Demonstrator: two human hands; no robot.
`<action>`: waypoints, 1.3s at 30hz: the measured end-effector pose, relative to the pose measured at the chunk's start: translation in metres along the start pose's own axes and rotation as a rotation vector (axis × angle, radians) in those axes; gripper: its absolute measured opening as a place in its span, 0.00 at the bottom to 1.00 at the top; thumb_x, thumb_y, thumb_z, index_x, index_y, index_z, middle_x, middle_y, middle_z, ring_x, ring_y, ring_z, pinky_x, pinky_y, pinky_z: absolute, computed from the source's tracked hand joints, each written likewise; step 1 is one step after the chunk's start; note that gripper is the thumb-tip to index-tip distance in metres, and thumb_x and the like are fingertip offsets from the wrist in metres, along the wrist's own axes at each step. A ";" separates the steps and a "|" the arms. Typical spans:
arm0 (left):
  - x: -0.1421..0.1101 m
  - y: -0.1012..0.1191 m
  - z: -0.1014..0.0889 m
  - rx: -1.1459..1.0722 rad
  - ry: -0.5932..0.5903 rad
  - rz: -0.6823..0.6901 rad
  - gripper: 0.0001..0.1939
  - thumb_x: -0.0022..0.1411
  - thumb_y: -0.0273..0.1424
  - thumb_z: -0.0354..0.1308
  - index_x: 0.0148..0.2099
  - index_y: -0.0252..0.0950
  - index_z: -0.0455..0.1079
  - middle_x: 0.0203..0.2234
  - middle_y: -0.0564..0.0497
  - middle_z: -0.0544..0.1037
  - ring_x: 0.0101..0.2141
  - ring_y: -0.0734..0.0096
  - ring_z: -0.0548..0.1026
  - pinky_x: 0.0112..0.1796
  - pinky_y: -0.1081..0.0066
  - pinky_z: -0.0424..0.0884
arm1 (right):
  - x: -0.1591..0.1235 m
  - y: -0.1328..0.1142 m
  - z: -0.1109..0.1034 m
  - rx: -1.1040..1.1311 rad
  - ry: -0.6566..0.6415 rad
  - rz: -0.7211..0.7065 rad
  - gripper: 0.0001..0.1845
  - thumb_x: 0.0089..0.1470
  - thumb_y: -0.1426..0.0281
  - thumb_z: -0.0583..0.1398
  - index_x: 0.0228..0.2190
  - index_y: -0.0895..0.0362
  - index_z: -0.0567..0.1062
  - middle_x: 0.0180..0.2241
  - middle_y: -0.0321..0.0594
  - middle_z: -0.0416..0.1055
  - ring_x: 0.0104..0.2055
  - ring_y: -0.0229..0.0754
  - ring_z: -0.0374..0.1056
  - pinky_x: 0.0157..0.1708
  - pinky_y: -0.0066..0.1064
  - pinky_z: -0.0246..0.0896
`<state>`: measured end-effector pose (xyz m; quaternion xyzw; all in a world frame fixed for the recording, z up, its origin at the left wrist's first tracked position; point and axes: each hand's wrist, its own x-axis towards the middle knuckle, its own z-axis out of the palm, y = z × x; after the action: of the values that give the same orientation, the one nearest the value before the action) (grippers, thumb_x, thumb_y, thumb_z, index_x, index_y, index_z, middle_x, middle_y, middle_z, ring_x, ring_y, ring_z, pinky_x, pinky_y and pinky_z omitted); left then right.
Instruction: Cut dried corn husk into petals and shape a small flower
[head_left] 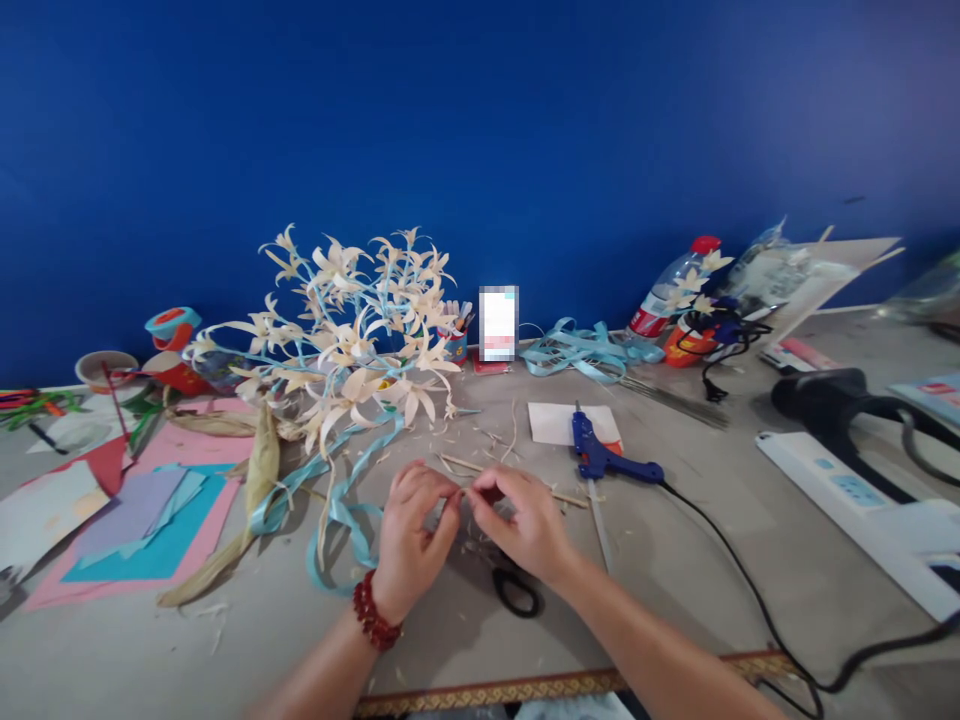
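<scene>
My left hand (420,525), with a red bead bracelet (377,612) at the wrist, and my right hand (519,520) meet fingertip to fingertip above the table. Both are closed in a pinch; whatever lies between the fingers is too small to make out. Beneath my right hand lie black-handled scissors (517,592), partly hidden. A thin pale stick (570,498) rests just beyond the fingers. Left of my left hand, light blue ribbon (352,520) curls across the table. Behind it stands a bunch of cream flowers on blue stems (352,340).
A blue glue gun (600,455) sits on white card to the right, its cord trailing forward. Further right is a white power strip (847,500). Corn husks (262,460) and coloured paper (142,530) lie left. Thin wires (675,400) and a bottle (667,290) are at the back.
</scene>
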<state>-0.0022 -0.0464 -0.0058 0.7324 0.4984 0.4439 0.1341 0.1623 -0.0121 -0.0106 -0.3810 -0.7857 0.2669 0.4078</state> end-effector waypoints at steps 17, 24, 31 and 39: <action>-0.002 -0.003 0.000 0.042 -0.002 -0.025 0.07 0.62 0.24 0.51 0.33 0.39 0.68 0.26 0.52 0.74 0.30 0.66 0.73 0.51 0.56 0.65 | 0.007 0.000 -0.013 0.033 -0.082 0.036 0.04 0.54 0.73 0.58 0.35 0.54 0.71 0.29 0.36 0.74 0.30 0.39 0.71 0.32 0.28 0.63; -0.002 0.000 0.000 0.026 -0.016 -0.028 0.07 0.62 0.24 0.52 0.33 0.39 0.68 0.26 0.52 0.73 0.31 0.66 0.71 0.51 0.56 0.63 | 0.004 0.004 -0.004 -0.104 -0.073 0.015 0.04 0.53 0.74 0.58 0.29 0.54 0.71 0.25 0.34 0.73 0.27 0.39 0.68 0.30 0.27 0.58; -0.003 -0.004 -0.001 0.017 0.043 -0.058 0.07 0.62 0.24 0.52 0.32 0.38 0.67 0.26 0.52 0.72 0.31 0.66 0.71 0.49 0.57 0.65 | 0.006 0.005 -0.014 -0.055 -0.003 0.025 0.04 0.55 0.74 0.56 0.33 0.55 0.71 0.29 0.36 0.74 0.29 0.39 0.70 0.33 0.28 0.61; -0.004 -0.003 0.002 0.013 0.041 -0.029 0.06 0.62 0.24 0.52 0.33 0.38 0.67 0.26 0.52 0.73 0.31 0.67 0.71 0.51 0.56 0.64 | 0.004 0.006 -0.005 -0.096 -0.055 0.016 0.03 0.53 0.74 0.58 0.29 0.55 0.71 0.25 0.35 0.72 0.28 0.39 0.68 0.30 0.27 0.57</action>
<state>-0.0031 -0.0483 -0.0104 0.7167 0.5146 0.4536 0.1257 0.1673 -0.0049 -0.0105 -0.3989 -0.8055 0.2426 0.3650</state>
